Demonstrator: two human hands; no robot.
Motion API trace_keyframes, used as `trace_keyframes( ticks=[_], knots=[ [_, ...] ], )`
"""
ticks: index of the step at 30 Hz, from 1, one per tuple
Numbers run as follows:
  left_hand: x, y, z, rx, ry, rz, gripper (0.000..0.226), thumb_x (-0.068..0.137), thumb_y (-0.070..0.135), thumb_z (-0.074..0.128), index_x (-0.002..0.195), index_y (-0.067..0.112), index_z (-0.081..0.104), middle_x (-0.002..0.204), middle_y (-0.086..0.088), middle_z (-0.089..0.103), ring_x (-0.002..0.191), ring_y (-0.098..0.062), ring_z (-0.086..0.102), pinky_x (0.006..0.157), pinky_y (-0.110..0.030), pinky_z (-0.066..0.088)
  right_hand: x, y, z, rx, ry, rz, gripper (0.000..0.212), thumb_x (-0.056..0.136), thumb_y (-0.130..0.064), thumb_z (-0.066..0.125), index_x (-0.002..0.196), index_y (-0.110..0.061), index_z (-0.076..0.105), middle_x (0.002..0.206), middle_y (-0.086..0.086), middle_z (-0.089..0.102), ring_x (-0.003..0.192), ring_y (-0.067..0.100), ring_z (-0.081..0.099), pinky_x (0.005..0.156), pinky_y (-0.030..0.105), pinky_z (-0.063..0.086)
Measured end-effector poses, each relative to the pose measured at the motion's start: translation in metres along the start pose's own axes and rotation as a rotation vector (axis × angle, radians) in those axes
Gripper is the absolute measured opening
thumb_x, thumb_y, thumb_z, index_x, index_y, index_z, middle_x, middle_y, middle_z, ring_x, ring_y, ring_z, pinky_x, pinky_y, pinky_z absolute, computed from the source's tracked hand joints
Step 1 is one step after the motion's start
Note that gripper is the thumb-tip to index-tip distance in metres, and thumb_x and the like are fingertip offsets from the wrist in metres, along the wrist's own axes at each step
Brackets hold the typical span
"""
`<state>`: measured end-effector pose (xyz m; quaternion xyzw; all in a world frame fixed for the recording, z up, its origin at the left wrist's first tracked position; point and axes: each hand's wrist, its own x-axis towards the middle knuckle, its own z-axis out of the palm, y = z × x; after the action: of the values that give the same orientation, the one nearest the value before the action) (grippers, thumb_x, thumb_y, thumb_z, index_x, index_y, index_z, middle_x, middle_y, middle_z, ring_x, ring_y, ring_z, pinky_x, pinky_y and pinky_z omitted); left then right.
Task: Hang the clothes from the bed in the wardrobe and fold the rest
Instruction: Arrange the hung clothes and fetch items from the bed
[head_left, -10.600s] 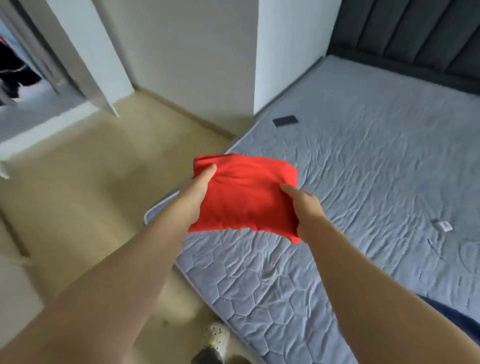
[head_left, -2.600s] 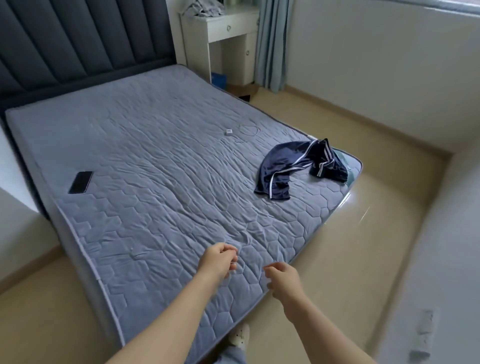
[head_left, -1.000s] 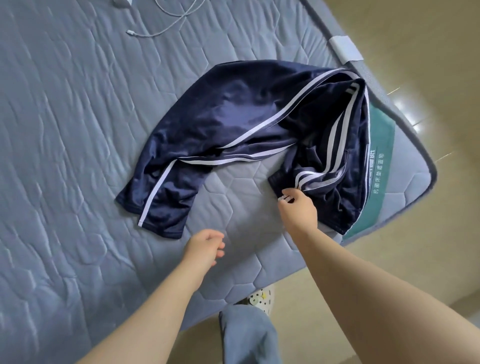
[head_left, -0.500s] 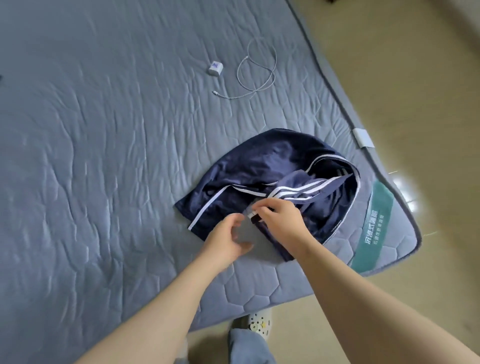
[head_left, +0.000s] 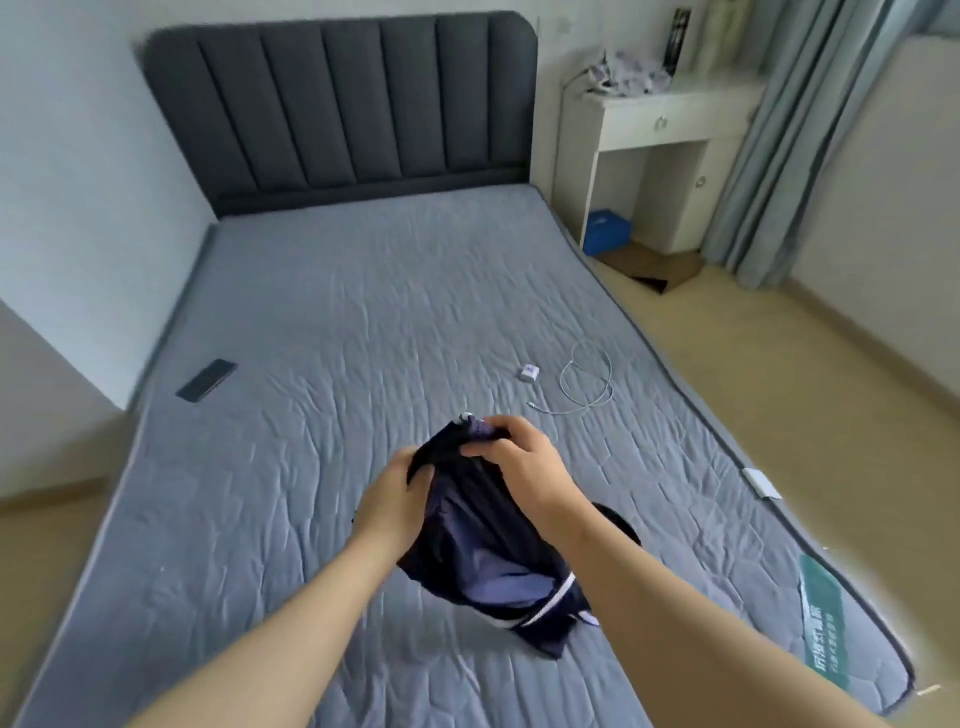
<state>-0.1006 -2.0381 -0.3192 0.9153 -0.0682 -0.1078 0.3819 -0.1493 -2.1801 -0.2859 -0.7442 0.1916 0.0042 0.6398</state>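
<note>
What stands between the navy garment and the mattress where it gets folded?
Nothing visible. Left hand and right hand grip the garment over bare mattress; charger and cable lie farther right, phone at the left edge.

One head-worn wide-angle view from the foot of the bed (head_left: 337, 322), facing forward and down toward the headboard (head_left: 337, 104); left hand (head_left: 395, 506) and right hand (head_left: 530, 467) close under the lens.

Dark headboard (head_left: 337, 104), white desk (head_left: 675, 117), beige floor (head_left: 779, 364)
</note>
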Motion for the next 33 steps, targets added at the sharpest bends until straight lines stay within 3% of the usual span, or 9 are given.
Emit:
trace_keyframes(
  ticks=[6, 10, 12, 15, 18, 22, 25, 28, 33],
  knots=[
    [0.006, 0.05, -0.135, 0.019, 0.236, 0.298, 0.019, 0.096, 0.025, 0.043, 0.109, 0.028, 0.057, 0.1, 0.003, 0.065, 0.093, -0.023, 0.059, 0.07, -0.027, 0.037, 0.0, -0.098, 0.045, -0.44, 0.253, -0.356, 0.026, 0.079, -0.038, 0.067, 0.093, -0.023, 0.051, 0.082, -0.008, 0.044, 0.088, 0.013, 0.033, 0.069, 0.028, 0.025],
    [0.0, 0.085, -0.202, 0.006, 0.296, 0.436, 0.016, 0.087, 0.039, 0.059, 0.101, 0.034, 0.052, 0.079, 0.004, 0.059, 0.073, -0.016, 0.056, 0.061, -0.028, 0.041, -0.003, -0.169, 0.049, -0.242, 0.4, -0.496, 0.023, 0.081, -0.036, 0.068, 0.081, -0.024, 0.048, 0.1, -0.008, 0.037, 0.098, 0.015, 0.035, 0.085, 0.031, 0.035],
    [-0.005, 0.096, -0.227, 0.092, 0.254, 0.421, 0.036, 0.078, 0.044, 0.068, 0.107, 0.038, 0.047, 0.082, 0.005, 0.059, 0.074, -0.015, 0.057, 0.066, -0.031, 0.048, -0.005, -0.203, 0.047, -0.179, 0.382, -0.596, 0.02, 0.083, -0.031, 0.066, 0.08, -0.024, 0.048, 0.105, -0.009, 0.042, 0.101, 0.015, 0.043, 0.088, 0.032, 0.039],
    [-0.012, 0.109, -0.26, 0.232, 0.171, 0.364, 0.058, 0.075, 0.039, 0.072, 0.126, 0.035, 0.044, 0.112, 0.011, 0.057, 0.098, -0.012, 0.057, 0.08, -0.032, 0.05, -0.012, -0.245, 0.045, -0.01, 0.273, -0.678, 0.017, 0.085, -0.026, 0.063, 0.08, -0.019, 0.048, 0.084, -0.008, 0.058, 0.081, 0.011, 0.056, 0.067, 0.024, 0.046],
    [-0.02, 0.118, -0.291, 0.38, 0.232, 0.285, 0.038, 0.078, 0.035, 0.067, 0.112, 0.03, 0.051, 0.098, 0.012, 0.057, 0.088, -0.01, 0.055, 0.063, -0.023, 0.045, -0.017, -0.276, 0.041, 0.057, 0.28, -0.734, 0.017, 0.087, -0.026, 0.062, 0.08, -0.022, 0.047, 0.073, -0.011, 0.057, 0.065, 0.004, 0.052, 0.055, 0.018, 0.043],
    [-0.03, 0.117, -0.322, 0.535, 0.254, 0.105, 0.011, 0.084, 0.026, 0.051, 0.093, 0.023, 0.057, 0.091, 0.004, 0.06, 0.086, -0.018, 0.057, 0.069, -0.028, 0.046, -0.023, -0.305, 0.029, 0.178, 0.37, -0.793, 0.024, 0.087, -0.022, 0.061, 0.072, -0.027, 0.043, 0.072, -0.013, 0.054, 0.062, 0.0, 0.049, 0.043, 0.006, 0.037],
    [-0.038, 0.124, -0.342, 0.374, 0.384, 0.09, 0.011, 0.087, 0.022, 0.042, 0.08, 0.024, 0.049, 0.084, 0.001, 0.059, 0.073, -0.015, 0.055, 0.058, -0.026, 0.043, -0.03, -0.326, 0.022, 0.189, 0.365, -0.853, 0.024, 0.087, -0.022, 0.061, 0.072, -0.028, 0.044, 0.072, -0.013, 0.053, 0.061, 0.0, 0.048, 0.043, 0.002, 0.035],
    [-0.048, 0.148, -0.364, -0.104, 0.54, 0.182, 0.016, 0.086, 0.011, 0.045, 0.078, 0.023, 0.052, 0.08, -0.002, 0.06, 0.067, -0.016, 0.061, 0.049, -0.026, 0.051, -0.039, -0.348, 0.015, 0.254, 0.387, -0.885, 0.025, 0.088, -0.023, 0.059, 0.07, -0.026, 0.041, 0.069, -0.011, 0.05, 0.058, 0.004, 0.044, 0.04, 0.004, 0.034],
    [-0.064, 0.192, -0.403, -0.66, 0.733, 0.421, 0.018, 0.082, 0.009, 0.065, 0.08, 0.023, 0.055, 0.082, 0.0, 0.06, 0.067, -0.014, 0.061, 0.056, -0.023, 0.054, -0.056, -0.384, -0.003, 0.392, 0.395, -0.971, 0.025, 0.088, -0.023, 0.059, 0.072, -0.027, 0.041, 0.072, -0.012, 0.05, 0.061, 0.002, 0.045, 0.052, 0.01, 0.04]
  ],
)
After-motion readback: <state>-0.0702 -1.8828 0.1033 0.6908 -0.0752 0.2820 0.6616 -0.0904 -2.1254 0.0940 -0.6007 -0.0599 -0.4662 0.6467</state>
